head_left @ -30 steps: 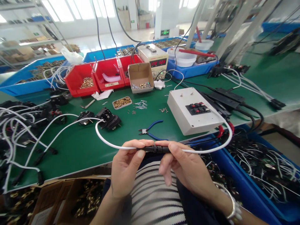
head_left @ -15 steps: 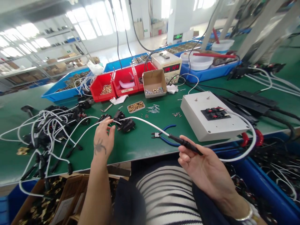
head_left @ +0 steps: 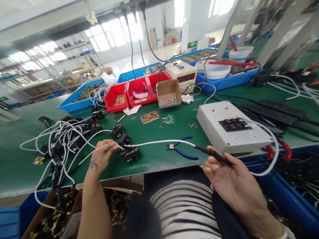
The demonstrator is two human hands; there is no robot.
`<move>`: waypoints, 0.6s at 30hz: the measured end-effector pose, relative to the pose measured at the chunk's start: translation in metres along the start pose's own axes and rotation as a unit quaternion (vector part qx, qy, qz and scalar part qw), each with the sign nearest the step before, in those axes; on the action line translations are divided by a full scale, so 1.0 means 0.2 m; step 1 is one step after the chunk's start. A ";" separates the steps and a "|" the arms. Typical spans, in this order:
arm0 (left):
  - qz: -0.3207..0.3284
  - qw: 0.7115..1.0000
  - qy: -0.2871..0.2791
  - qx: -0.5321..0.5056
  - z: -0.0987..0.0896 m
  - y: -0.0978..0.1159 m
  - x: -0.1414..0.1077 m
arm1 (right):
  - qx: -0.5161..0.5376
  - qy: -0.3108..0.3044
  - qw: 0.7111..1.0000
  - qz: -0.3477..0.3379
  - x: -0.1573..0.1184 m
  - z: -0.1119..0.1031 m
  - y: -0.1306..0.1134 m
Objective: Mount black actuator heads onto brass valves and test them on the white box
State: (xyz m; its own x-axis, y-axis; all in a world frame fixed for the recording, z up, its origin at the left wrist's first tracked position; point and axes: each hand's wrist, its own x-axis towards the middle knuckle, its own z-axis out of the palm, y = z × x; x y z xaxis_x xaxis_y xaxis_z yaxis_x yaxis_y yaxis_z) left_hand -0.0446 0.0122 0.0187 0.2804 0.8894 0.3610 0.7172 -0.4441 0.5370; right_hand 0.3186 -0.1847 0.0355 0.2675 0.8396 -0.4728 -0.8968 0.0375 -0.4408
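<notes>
My right hand (head_left: 236, 182) grips a slim black cable connector (head_left: 214, 155), palm turned up. One white cable runs from it leftward to a cluster of black plugs (head_left: 129, 152) on the bench; another end loops right to the grey test box (head_left: 234, 127). My left hand (head_left: 103, 154) pinches a white cable (head_left: 121, 147) beside the plugs, thumb and forefinger together. Just left of it lies a tangled heap of white cables with black ends (head_left: 62, 142). Blue-handled cutting pliers (head_left: 183, 147) rest on the bench between my hands, under the stretched cable.
Behind stand red bins (head_left: 139, 91), a cardboard box (head_left: 169, 94) of small metal parts and a power supply (head_left: 183, 74) with a lit display. A small tray (head_left: 150, 117) of brass pieces and loose clips (head_left: 167, 119) lie mid-bench. Open cartons sit below the front edge.
My left fingers have closed into a pinch on the white cable, and the plugs have shifted toward the bench's front edge. My right hand still holds the connector. The camera view has shifted.
</notes>
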 end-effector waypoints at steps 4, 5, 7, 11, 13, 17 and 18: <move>-0.021 0.997 -0.053 -0.047 -0.10 0.01 0.00 | 0.046 0.084 0.995 0.010 0.01 0.06 0.01; -0.027 0.996 -0.063 -0.059 -0.12 0.01 0.00 | 0.052 0.092 0.994 0.007 0.01 0.07 0.01; -0.039 0.994 -0.067 -0.083 -0.14 0.01 0.00 | 0.059 0.098 0.993 -0.001 0.01 0.09 0.00; -0.083 0.991 0.024 -0.103 -0.14 -0.05 0.00 | 0.066 0.078 0.995 -0.005 0.02 0.07 -0.02; -0.117 0.984 0.098 -0.091 -0.11 -0.10 0.02 | 0.062 0.027 0.998 0.000 0.02 0.03 -0.02; -0.201 0.963 0.178 -0.018 -0.05 -0.16 0.08 | 0.001 -0.121 0.992 0.041 0.01 -0.06 -0.02; -0.221 0.958 0.182 0.007 -0.03 -0.17 0.10 | -0.024 -0.156 0.986 0.054 0.01 -0.07 -0.01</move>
State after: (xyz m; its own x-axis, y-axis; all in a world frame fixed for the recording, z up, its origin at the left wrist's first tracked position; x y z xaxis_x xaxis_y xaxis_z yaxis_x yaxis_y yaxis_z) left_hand -0.0664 0.0453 0.0124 -0.2920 0.8928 0.3431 0.7237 -0.0283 0.6896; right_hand 0.3265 -0.1915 0.0256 0.0429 0.9637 -0.2636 -0.8941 -0.0807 -0.4405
